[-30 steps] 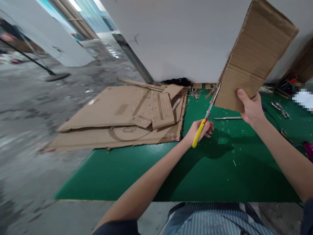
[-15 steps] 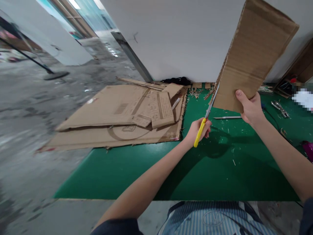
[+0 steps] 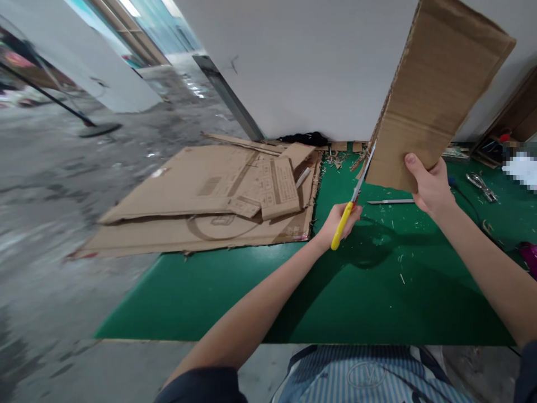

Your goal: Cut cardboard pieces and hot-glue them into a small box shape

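My left hand [image 3: 338, 224] is closed round the yellow-handled scissors [image 3: 343, 224], whose blades point up along the lower left edge of a folded brown cardboard piece [image 3: 436, 89]. My right hand [image 3: 430, 182] grips that cardboard near its bottom right edge, thumb on the front face. The cardboard is held up, tilted to the right, above the green table [image 3: 235, 296]. Beneath it a thin metal blade [image 3: 390, 201] lies on the table, its right end hidden by my right hand.
Flat cardboard sheets [image 3: 188, 179] with smaller pieces on top cover the table's left part and overhang its edge. Shreds lie by the white wall [image 3: 302, 73]. A metal tool [image 3: 481, 186] and a purple object [image 3: 528, 257] are at the right.
The scissors' handle has shifted slightly left and up with my left hand. The cardboard and my right hand have hardly moved.
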Available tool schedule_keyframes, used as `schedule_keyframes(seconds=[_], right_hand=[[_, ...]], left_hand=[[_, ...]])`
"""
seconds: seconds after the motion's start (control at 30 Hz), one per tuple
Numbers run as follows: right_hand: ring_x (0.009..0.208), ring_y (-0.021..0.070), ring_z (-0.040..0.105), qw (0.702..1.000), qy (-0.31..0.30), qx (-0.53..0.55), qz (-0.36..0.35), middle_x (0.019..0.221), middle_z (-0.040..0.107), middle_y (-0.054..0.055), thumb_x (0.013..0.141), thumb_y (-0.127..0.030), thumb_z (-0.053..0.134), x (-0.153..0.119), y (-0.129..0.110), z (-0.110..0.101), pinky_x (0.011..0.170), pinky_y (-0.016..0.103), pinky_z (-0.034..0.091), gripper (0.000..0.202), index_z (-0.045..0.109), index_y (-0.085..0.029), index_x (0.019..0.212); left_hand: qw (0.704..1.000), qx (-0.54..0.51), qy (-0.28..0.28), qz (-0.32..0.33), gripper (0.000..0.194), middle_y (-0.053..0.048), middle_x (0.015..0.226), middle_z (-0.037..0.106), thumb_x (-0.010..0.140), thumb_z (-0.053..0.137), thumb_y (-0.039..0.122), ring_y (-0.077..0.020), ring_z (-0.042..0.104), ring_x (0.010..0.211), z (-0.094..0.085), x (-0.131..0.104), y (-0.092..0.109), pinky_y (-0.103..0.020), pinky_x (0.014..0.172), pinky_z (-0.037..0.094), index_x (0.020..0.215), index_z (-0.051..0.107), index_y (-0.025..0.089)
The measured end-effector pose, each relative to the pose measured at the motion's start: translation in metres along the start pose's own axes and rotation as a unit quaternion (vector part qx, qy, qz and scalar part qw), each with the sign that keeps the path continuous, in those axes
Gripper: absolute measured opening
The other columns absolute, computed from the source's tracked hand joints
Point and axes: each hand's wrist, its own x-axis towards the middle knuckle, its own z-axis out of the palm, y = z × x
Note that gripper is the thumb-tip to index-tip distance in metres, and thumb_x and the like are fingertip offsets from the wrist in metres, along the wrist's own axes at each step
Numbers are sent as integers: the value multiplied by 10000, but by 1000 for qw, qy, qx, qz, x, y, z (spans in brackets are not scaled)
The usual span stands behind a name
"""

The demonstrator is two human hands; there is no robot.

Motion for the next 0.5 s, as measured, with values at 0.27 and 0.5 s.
schedule_keyframes(seconds=[0.27,0.5], right_hand=[[1087,288,679,1000,6,3,-8,1072,740,59,570,-572,870,-1,2,1,995,544,546,533,660,-272,958],[1084,286,678,1000,-11,-1,-9,1067,739,64,602,-546,865,-4,3,1,986,529,556,509,670,-264,978]], left_hand=[[996,-70,-46,10,711,-89,784,652,713,643,760,-119,585,541,-3,-4,9,-262,475,523,955,646,92],[997,-68,-43,14,768,-204,1127,689,735,617,759,-263,687,1023,-4,-7,8,-338,810,606,1102,660,86]])
